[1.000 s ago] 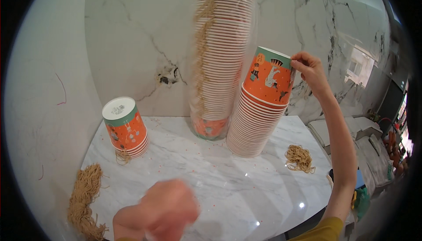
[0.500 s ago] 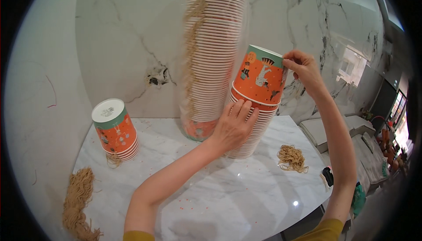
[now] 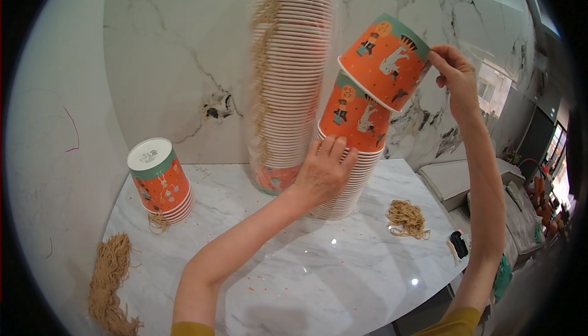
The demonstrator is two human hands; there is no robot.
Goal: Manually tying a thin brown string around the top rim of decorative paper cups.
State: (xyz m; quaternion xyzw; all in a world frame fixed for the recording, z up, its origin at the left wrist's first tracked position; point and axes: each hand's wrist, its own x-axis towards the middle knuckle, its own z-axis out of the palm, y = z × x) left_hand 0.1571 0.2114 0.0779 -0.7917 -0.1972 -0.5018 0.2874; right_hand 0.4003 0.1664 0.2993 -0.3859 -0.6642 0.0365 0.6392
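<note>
My right hand (image 3: 458, 82) pinches an orange-and-green paper bucket (image 3: 383, 60) by its green end. The bucket is tilted, its white rim toward the lower left, just above the stack of matching upside-down buckets (image 3: 354, 118). Around the upper rims of that stack are the fingers of my left hand (image 3: 324, 173), steadying against its near side. Behind and to the left rises a much taller column of nested buckets (image 3: 300, 79) in clear plastic, with tan strands down its side.
A short upside-down bucket stack (image 3: 164, 195) stands on the left of the marble table (image 3: 275, 262), strands at its foot. A thick bundle of tan strands (image 3: 109, 287) lies at the left edge, a smaller heap (image 3: 407, 218) at right. Beside the right edge is a black object (image 3: 458, 244).
My right hand has moved up and to the right, drawing the top bucket off the stack and tilting it. Another bucket now shows beneath. My left hand has stayed nearly in place.
</note>
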